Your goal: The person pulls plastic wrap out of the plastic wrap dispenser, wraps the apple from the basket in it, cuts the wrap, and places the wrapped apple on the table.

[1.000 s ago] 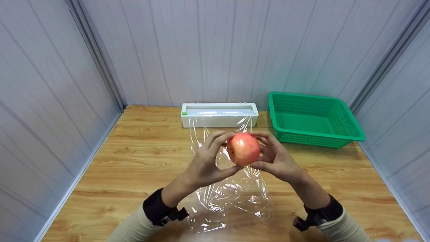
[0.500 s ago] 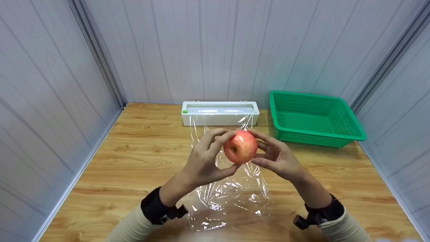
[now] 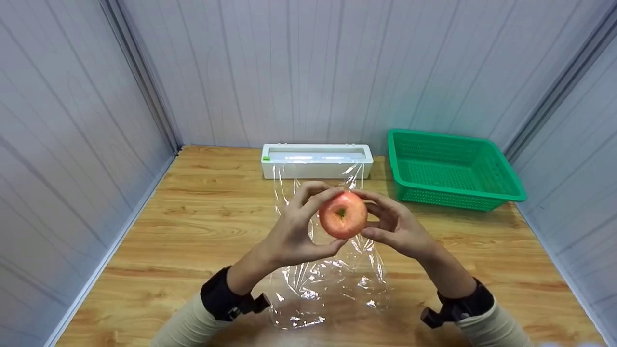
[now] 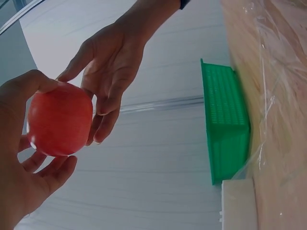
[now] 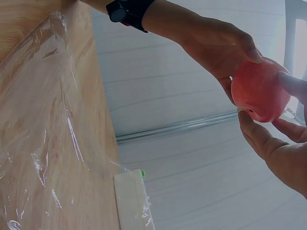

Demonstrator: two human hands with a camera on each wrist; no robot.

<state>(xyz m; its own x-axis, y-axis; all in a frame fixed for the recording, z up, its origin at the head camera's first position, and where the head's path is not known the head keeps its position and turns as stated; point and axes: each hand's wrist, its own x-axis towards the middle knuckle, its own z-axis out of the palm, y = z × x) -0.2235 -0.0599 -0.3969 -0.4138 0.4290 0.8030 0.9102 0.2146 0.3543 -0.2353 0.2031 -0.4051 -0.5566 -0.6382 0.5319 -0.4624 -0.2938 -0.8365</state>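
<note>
A red apple (image 3: 343, 222) is held up above the table between both hands, its dimpled end facing the head camera. My left hand (image 3: 299, 231) grips it from the left, thumb below and fingers over the top. From the other side my right hand (image 3: 400, 226) pinches the apple between fingertips and thumb. Both hands also show around the apple (image 4: 60, 120) in the left wrist view. Under them, a crinkled sheet of clear plastic wrap (image 3: 332, 284) lies along the table, running out from a white wrap dispenser (image 3: 318, 170).
A green plastic basket (image 3: 458, 192) stands at the back right, beside the dispenser. The wooden table (image 3: 207, 212) is bounded by pale panelled walls (image 3: 318, 72) at the back and both sides.
The apple has been turned in the hands, so its dimpled end has swung from the left side round to face the head camera. It has shifted slightly left.
</note>
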